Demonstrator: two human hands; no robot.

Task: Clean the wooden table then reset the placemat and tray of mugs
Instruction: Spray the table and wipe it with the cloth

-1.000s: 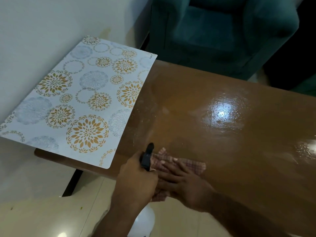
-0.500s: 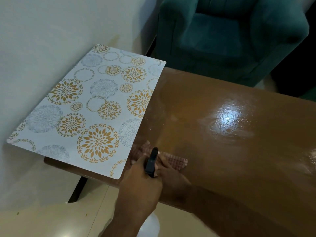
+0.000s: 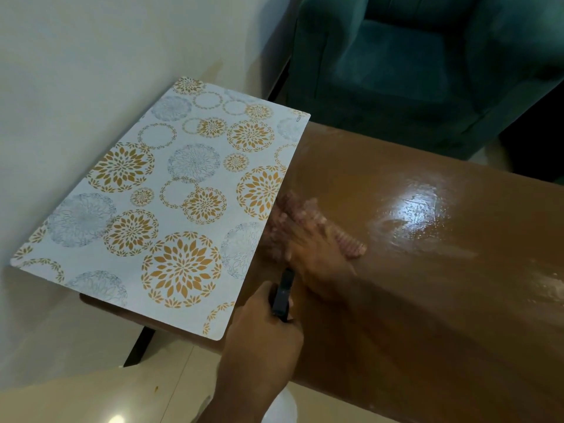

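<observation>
the right hand's fingers (image 3: 300, 239) lie spread and flat on a red-checked cloth (image 3: 351, 245), pressing it against the wooden desk (image 3: 427, 285); both are smeared by motion blur, so the cloth's exact outline cannot be told. the right hand (image 3: 317, 264) reaches in from the lower right, its forearm crossing over the desk's near edge. the cloth sits just beside the right edge of the placemat (image 3: 171, 209), touching or nearly touching it.

the left hand's fingers (image 3: 268, 300) are curled tight around a black spray trigger (image 3: 283, 296), which pokes up from the fist. the left hand (image 3: 262, 340) is held at the near edge of the desk, just beside the placemat's near right corner; the white bottle (image 3: 283, 407) below it is mostly hidden by the wrist.

the placemat, white with gold and grey floral circles, lies at the left end of the desk, its left part overhanging the edge toward the pale wall (image 3: 91, 71). the desk surface is glossy, with wet streaks and a bright glare patch to the right. a teal armchair (image 3: 427, 71) stands beyond the far edge.
</observation>
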